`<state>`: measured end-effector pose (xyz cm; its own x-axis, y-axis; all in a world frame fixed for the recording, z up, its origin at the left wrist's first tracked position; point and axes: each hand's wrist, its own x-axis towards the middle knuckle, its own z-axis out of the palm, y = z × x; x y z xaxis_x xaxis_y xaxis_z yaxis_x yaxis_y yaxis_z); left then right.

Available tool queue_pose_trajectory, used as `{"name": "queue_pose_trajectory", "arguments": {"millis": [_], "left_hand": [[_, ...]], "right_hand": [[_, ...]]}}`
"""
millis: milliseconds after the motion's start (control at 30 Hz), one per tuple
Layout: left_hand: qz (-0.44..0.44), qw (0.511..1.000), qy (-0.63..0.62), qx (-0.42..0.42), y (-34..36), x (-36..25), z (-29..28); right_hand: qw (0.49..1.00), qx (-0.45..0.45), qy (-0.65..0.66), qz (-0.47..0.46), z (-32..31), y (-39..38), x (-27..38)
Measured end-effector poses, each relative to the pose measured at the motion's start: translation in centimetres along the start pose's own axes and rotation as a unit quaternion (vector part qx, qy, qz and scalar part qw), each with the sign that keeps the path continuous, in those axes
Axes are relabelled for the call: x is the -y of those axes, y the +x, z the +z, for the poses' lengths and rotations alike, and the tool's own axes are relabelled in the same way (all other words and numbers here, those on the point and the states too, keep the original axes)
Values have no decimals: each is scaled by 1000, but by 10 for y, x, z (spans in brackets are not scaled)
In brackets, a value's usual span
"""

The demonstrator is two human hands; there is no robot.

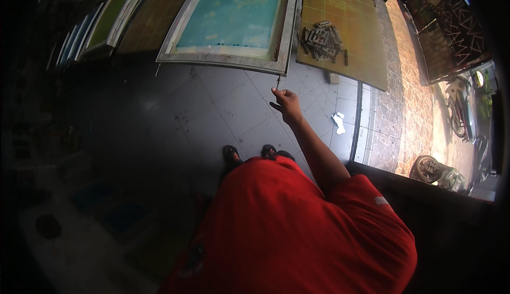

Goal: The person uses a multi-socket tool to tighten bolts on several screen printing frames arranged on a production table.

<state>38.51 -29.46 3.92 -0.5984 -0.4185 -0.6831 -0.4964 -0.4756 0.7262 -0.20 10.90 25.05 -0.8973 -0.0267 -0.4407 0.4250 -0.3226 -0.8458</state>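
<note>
My right hand (287,104) reaches forward, its thumb and forefinger pinched on a thin dark pin (279,81). The pin sticks out from the near right corner of a framed printing screen (226,61). Whether it is a screw or a plain rod is too small to tell. The screen has a pale, worn frame and a blue-green mesh (231,12) with lighter blotches. At its near left corner another thin pin (158,70) juts out. My left hand does not show.
Right of the screen, a yellowish board (350,23) carries a heap of small grey metal pieces (323,40). A block (332,77) sits under its near edge. White scrap (338,123) lies on the grey tiles (234,105). More framed screens (109,23) stand left. Outside is a motorbike (459,108).
</note>
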Motion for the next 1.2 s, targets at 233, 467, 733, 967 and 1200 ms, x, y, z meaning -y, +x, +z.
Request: {"name": "queue_pose_trajectory", "arguments": {"millis": [233, 467, 733, 967, 1200], "left_hand": [[7, 999, -33, 40, 14, 9, -6], [108, 985, 76, 113, 34, 30, -29], [33, 997, 63, 23, 7, 3, -10], [22, 995, 95, -9, -17, -16, -6], [16, 989, 141, -31, -37, -34, 2]], "right_hand": [[937, 150, 290, 125, -4, -15, 7], [957, 119, 252, 81, -9, 6, -14], [988, 15, 115, 98, 3, -5, -1], [907, 218, 343, 107, -10, -2, -11], [924, 152, 346, 62, 1, -1, -20]]}}
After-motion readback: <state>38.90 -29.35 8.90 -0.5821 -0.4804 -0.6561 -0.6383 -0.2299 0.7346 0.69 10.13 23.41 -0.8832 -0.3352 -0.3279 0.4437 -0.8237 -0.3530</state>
